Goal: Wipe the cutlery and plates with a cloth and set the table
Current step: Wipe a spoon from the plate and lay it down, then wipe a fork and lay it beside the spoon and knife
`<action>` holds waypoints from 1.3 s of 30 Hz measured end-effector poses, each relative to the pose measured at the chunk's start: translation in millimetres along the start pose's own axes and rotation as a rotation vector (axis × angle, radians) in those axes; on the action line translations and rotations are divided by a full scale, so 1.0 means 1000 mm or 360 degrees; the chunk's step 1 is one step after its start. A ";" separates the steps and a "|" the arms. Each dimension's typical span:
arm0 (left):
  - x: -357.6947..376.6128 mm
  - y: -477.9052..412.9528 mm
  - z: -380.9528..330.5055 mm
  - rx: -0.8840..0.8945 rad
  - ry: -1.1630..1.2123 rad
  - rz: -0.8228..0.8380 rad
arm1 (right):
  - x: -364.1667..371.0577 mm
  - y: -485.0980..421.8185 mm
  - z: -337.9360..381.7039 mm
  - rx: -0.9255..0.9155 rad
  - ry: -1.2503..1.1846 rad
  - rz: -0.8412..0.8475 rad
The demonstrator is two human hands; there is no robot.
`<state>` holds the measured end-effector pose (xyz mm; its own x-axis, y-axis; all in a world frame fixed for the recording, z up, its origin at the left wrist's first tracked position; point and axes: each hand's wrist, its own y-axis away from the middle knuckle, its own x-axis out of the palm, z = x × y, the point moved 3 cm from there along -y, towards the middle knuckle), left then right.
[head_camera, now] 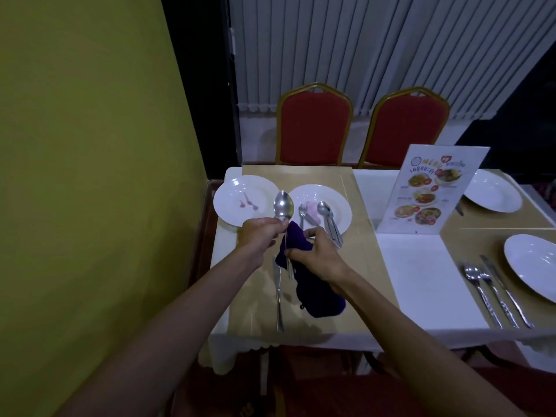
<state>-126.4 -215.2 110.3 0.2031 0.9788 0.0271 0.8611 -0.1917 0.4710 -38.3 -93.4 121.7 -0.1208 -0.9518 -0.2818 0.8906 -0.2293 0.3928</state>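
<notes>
Your left hand (261, 233) pinches a spoon (283, 206) at the neck, just under the bowl; the bowl points up and away from you, above the near edge of the table (421, 266). Your right hand (316, 251) grips a dark purple cloth (319, 296), thumb and fingers curled to fold it around the spoon's handle; the loose end of the cloth hangs down to the tabletop.

The step in hand appears to be wiping this spoon's handle. To do it well, keep the left pinch firm so the spoon does not twist; squeeze the cloth around the handle and draw it down to the tip; then shift your grip onto the wiped handle through the cloth and polish the bowl, keeping bare fingers off it.

A knife (279, 296) lies on the table just beside the hanging cloth; the spoon probably belongs next to it, as in the finished setting (493, 293) at your right. Beyond your hands, a plate (234, 188) shows pink smears; a second plate (340, 203) holds a fork (302, 210) and another spoon (323, 209), likely not yet wiped.
</notes>
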 end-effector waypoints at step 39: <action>-0.099 -0.020 0.191 0.0716 -0.2107 0.0136 | -0.003 -0.065 -0.085 0.0326 -0.0009 -0.0055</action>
<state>-74.3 -321.9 -69.9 0.3280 0.2178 -0.9192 0.8465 -0.4998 0.1836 -58.1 -58.7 22.3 -0.1528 -0.9438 -0.2932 0.7781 -0.2978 0.5531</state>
